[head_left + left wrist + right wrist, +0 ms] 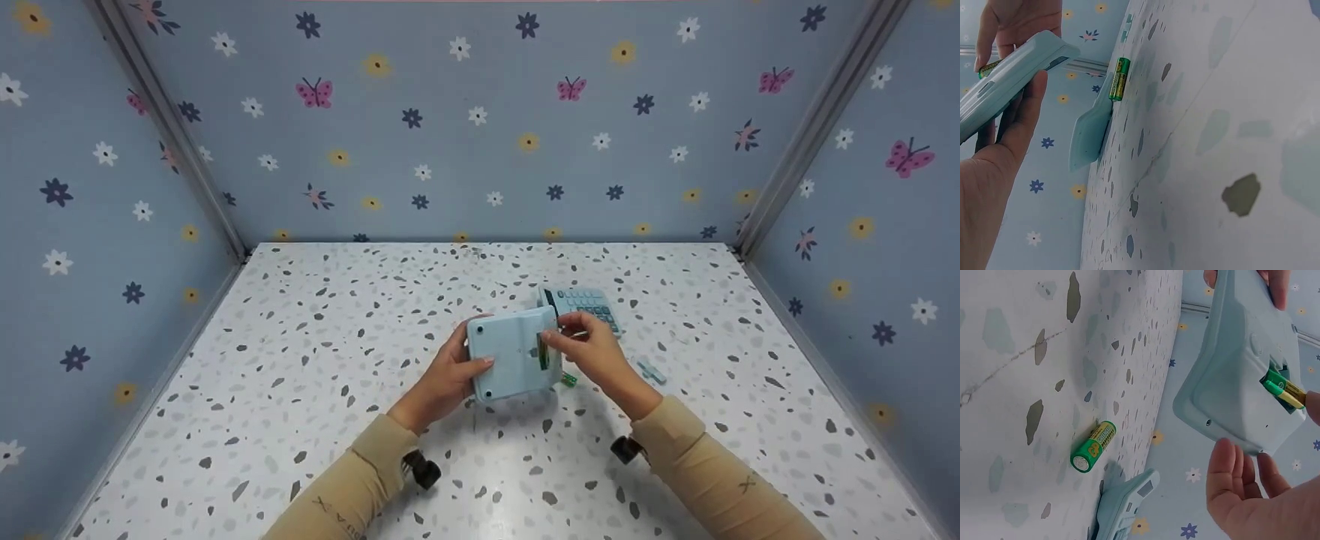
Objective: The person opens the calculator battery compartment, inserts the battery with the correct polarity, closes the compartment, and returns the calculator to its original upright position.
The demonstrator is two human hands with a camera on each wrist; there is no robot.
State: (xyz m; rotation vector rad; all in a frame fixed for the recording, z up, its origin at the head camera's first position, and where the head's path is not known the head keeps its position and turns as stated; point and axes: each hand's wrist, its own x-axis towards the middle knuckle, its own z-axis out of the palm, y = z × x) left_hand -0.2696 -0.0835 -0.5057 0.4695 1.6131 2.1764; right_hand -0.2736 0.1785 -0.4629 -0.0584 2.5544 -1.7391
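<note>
A pale blue calculator [514, 360] is held above the table with its back facing up. My left hand [459, 361] grips its left edge, thumb on the back and fingers underneath. My right hand [561, 336] pinches a green battery [1282, 388] that sits partly in the open battery compartment [541, 351] on the calculator's right side. In the left wrist view the same calculator [1010, 84] shows edge-on in my palm. A second green battery [568, 379] lies loose on the table just under my right hand.
A second pale blue calculator [585, 304] lies keys-up behind my right hand. A small blue battery cover [651, 371] lies to the right. The speckled white table [300, 420] is boxed in by blue flowered walls [480, 135] on three sides.
</note>
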